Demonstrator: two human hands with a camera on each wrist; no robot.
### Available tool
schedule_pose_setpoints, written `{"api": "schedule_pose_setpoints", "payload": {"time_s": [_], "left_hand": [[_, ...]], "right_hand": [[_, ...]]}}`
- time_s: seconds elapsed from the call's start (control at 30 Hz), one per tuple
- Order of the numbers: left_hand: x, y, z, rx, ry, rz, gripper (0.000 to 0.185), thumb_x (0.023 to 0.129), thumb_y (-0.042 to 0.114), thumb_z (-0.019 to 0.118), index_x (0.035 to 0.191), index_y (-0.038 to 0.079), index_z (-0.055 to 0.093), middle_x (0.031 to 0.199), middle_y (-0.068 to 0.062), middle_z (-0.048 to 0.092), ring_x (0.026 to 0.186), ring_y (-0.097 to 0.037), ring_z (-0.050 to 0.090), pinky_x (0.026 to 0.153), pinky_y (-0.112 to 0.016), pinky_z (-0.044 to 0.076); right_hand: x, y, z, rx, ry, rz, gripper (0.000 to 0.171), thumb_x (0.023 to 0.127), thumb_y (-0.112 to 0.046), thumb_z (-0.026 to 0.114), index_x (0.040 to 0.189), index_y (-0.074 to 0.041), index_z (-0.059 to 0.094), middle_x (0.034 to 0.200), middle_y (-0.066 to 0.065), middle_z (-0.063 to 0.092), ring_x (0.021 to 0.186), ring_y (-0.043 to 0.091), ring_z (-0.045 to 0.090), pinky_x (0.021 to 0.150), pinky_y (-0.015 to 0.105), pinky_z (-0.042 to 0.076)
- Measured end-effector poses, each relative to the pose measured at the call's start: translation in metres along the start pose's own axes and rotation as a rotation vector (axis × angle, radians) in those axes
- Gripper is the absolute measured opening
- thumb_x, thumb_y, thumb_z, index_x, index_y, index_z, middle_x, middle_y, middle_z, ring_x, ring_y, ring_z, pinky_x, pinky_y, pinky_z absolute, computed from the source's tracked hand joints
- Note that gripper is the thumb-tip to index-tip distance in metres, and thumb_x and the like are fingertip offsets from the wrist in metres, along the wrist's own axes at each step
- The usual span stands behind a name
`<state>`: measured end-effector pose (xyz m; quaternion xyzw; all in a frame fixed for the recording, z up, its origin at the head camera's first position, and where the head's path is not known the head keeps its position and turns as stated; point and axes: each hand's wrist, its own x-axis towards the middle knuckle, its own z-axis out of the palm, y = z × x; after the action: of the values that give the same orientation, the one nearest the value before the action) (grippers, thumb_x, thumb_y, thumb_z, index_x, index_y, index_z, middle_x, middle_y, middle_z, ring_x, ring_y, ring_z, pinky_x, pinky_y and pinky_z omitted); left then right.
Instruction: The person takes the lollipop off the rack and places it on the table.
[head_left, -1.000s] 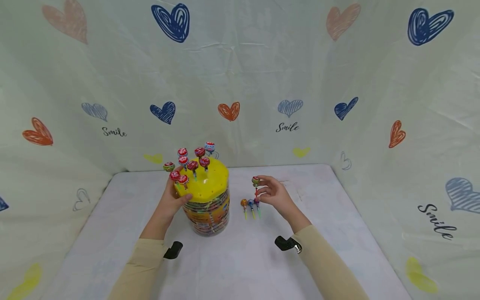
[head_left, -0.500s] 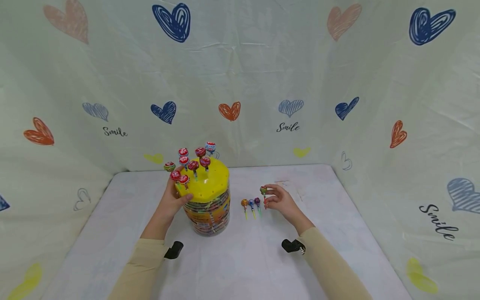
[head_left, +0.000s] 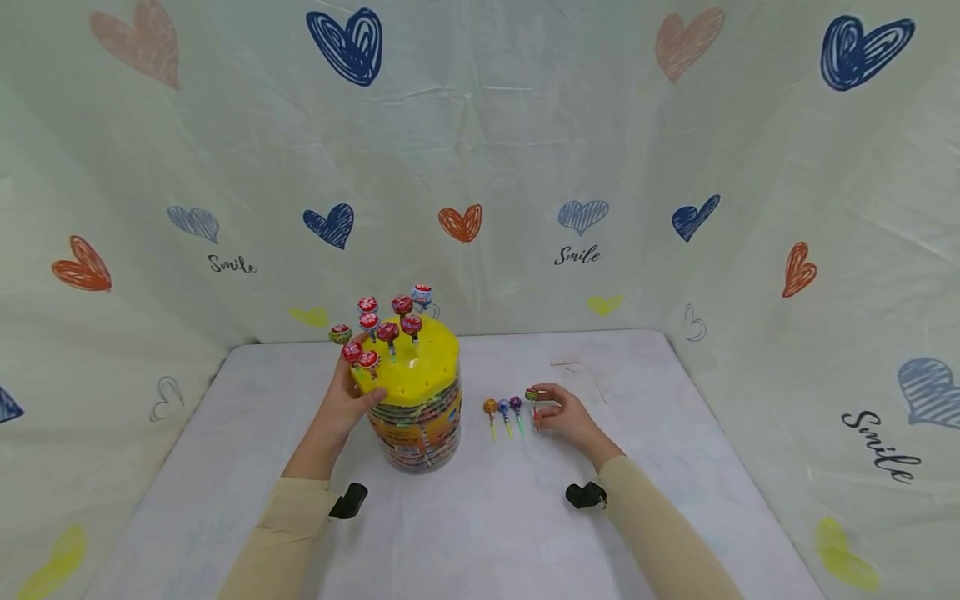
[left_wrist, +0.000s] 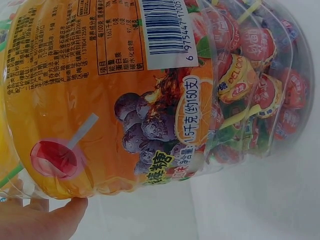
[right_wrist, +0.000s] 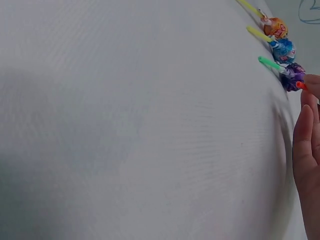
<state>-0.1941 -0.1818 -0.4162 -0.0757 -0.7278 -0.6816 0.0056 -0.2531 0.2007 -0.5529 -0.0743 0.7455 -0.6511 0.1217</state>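
Observation:
A clear jar packed with wrapped lollipops stands on the white table under a yellow lid. Several red lollipops stick up from holes in the lid. My left hand grips the jar's left side just below the lid; the left wrist view shows the jar's label and my thumb. My right hand pinches a red-sticked lollipop down at the table. It lies right of an orange, a blue and a purple lollipop, which the right wrist view also shows.
The table is walled on three sides by a pale cloth with heart prints. Black wrist mounts sit on both sleeves. A faint mark lies behind my right hand.
My right hand has come down and forward with the lollipop, from above the row to table level at the row's right end. The left hand and jar have not moved.

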Motion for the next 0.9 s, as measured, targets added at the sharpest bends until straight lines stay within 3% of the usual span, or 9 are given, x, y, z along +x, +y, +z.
{"api": "schedule_pose_setpoints", "payload": {"time_s": [0.17,0.43,0.9], "left_hand": [[-0.001,-0.002,0.001,-0.003,-0.018,0.033,0.078,0.095,0.022,0.065,0.155,0.025,0.014,0.155,-0.012,0.025,0.139,-0.032,0.026,0.114,-0.056,0.019],[-0.001,-0.002,0.001,0.000,-0.018,0.030,0.079,0.095,0.020,0.065,0.155,0.026,0.014,0.155,-0.011,0.026,0.138,-0.031,0.028,0.114,-0.055,0.021],[0.000,-0.001,0.001,-0.010,-0.008,0.027,0.078,0.095,0.018,0.065,0.154,0.025,0.016,0.156,-0.011,0.023,0.141,-0.032,0.024,0.114,-0.057,0.017]], "right_hand": [[0.002,0.001,0.004,-0.051,0.022,0.053,0.068,0.077,0.017,0.068,0.138,-0.006,0.051,0.129,0.019,0.053,0.087,0.023,0.065,0.071,0.034,0.056],[0.003,0.006,0.006,-0.144,0.046,0.086,0.063,0.077,0.012,0.072,0.134,-0.009,0.055,0.123,0.014,0.056,0.085,0.021,0.062,0.069,0.033,0.055],[0.005,0.009,0.009,-0.140,0.072,0.094,0.067,0.075,0.012,0.075,0.135,-0.010,0.056,0.121,0.013,0.056,0.079,0.020,0.061,0.067,0.032,0.054]]}}
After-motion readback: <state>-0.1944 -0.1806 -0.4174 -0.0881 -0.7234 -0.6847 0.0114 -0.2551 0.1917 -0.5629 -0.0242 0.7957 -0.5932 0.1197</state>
